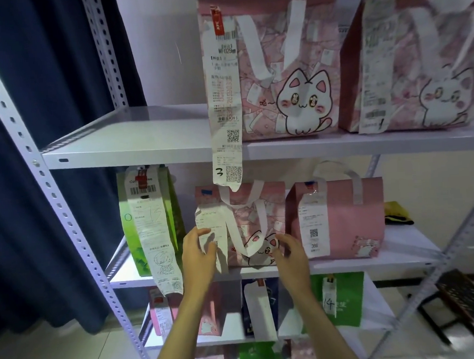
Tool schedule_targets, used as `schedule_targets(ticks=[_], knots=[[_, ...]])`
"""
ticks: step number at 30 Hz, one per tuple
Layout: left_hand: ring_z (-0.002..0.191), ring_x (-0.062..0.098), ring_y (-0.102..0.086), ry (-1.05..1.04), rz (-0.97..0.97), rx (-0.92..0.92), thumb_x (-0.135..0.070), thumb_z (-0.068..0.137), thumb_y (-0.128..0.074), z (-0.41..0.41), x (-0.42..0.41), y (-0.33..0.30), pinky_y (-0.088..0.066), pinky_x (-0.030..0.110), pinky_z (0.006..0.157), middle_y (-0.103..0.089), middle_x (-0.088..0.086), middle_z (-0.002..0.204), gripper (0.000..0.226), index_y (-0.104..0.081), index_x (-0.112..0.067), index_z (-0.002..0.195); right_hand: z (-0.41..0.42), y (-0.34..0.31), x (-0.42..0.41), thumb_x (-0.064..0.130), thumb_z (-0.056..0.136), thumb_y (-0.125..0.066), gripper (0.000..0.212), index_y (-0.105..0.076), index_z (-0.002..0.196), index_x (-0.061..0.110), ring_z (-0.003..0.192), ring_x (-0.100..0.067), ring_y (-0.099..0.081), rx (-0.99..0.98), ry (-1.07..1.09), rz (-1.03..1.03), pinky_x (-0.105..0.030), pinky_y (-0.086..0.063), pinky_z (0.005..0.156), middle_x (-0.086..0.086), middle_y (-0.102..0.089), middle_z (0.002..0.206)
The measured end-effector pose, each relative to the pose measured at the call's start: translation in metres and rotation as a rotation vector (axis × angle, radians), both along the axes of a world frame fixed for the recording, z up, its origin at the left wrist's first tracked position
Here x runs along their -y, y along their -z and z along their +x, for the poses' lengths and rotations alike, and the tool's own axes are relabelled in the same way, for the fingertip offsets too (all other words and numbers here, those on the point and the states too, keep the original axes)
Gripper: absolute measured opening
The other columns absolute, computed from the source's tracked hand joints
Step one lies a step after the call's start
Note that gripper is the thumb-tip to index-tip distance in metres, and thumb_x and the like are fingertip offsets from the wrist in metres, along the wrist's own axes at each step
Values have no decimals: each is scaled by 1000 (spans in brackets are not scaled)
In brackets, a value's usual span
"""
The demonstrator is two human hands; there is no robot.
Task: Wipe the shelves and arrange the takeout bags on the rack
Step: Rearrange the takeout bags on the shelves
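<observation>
- A white metal rack (65,206) with perforated uprights is seen across the frame, with a dark blue curtain (31,108) at the left.
- On the upper shelf (123,153), two pink cat-print bags are stood: one at top centre (287,73) and one at the upper right (417,65), the latter blurred.
- A long receipt (224,97) is hung from the top-centre bag past the shelf edge; a red "KFC" tag at its top, QR codes and a handwritten "3" near its lower end can be read.
- On the middle shelf (406,252), a green bag (128,230) is stood at the left with a barcode receipt (155,231) marked "13" by hand and printed with a cartoon figure.
- At the centre of that shelf, a small pink cat bag (250,228) is placed, its receipt headed "luckin coffee".
- The left hand (198,251) is laid against the bag's left side over the receipt, fingers spread and relaxed.
- The right hand (290,253) is held at the bag's right lower front, fingers loosely curved; whether the bag is touched cannot be told.
- Just to the right, a plain pink bag (343,217) is stood, its label showing "366".
- On the lower shelf, a green bag (345,297) carries a tag marked "14".
- A dark stool (459,299) is seen at the lower right.
</observation>
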State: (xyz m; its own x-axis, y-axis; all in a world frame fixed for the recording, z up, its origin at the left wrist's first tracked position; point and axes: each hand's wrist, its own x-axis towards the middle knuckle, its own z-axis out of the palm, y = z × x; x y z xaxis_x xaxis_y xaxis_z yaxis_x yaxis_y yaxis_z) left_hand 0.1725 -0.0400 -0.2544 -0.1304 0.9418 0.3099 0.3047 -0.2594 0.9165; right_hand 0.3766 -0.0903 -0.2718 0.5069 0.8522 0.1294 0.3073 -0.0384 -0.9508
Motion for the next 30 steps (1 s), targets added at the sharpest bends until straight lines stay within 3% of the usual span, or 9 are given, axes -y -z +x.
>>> schedule_targets(ticks=[3,7,10,14,21,24,27,30], knots=[[129,14,-52,1,-12,13,-7,96,-66,-3,2,-2,-42,39,115,-55,-4,135,29,-63,-23,119,1,-6,3,13,96,-65,32,-64,123,31,131,-9,-47,37,2,17,-32,-37,114,5,-50,144],[136,19,-47,-15,-39,1,-5,96,-65,-4,10,-14,-40,45,117,-51,0,140,29,-63,-19,122,2,-18,8,15,98,-63,32,-59,114,42,132,-11,-49,62,-6,68,-36,-40,116,10,-50,140],[127,15,-51,-30,13,-18,-3,95,-63,-1,17,-29,-44,43,113,-54,-1,135,29,-64,-17,120,4,-33,13,12,97,-62,36,-59,106,47,125,-9,-55,50,-26,117,-41,-47,112,18,-51,129],[110,16,-58,-64,111,0,-3,96,-60,7,28,-54,-51,38,99,-60,-5,122,29,-65,-23,116,13,-61,25,6,97,-61,48,-57,98,53,108,2,-59,67,-50,208,-29,-52,104,18,-57,121],[100,-2,-64,-102,243,96,-10,98,-60,29,44,-113,-52,21,84,-69,-16,106,28,-65,-37,102,45,-128,45,8,98,-60,30,-66,113,34,105,-5,-65,81,-131,320,-26,-58,91,13,-64,119],[94,1,-67,-116,306,111,-14,99,-60,37,48,-140,-56,25,80,-71,-13,103,22,-66,-35,101,59,-154,49,12,99,-59,26,-66,116,30,103,6,-63,159,-142,384,-19,-56,92,16,-65,115],[95,13,-69,-118,385,102,-12,99,-59,42,50,-166,-60,34,80,-71,-9,103,17,-67,-25,106,73,-177,51,8,99,-59,28,-66,118,27,104,5,-63,212,-136,456,-18,-54,93,18,-67,112],[97,5,-65,-167,498,60,-6,98,-59,50,47,-194,-58,29,83,-69,-7,104,18,-64,-23,104,82,-203,50,4,99,-57,32,-66,117,28,108,4,-62,276,-102,558,-12,-50,94,17,-66,114]])
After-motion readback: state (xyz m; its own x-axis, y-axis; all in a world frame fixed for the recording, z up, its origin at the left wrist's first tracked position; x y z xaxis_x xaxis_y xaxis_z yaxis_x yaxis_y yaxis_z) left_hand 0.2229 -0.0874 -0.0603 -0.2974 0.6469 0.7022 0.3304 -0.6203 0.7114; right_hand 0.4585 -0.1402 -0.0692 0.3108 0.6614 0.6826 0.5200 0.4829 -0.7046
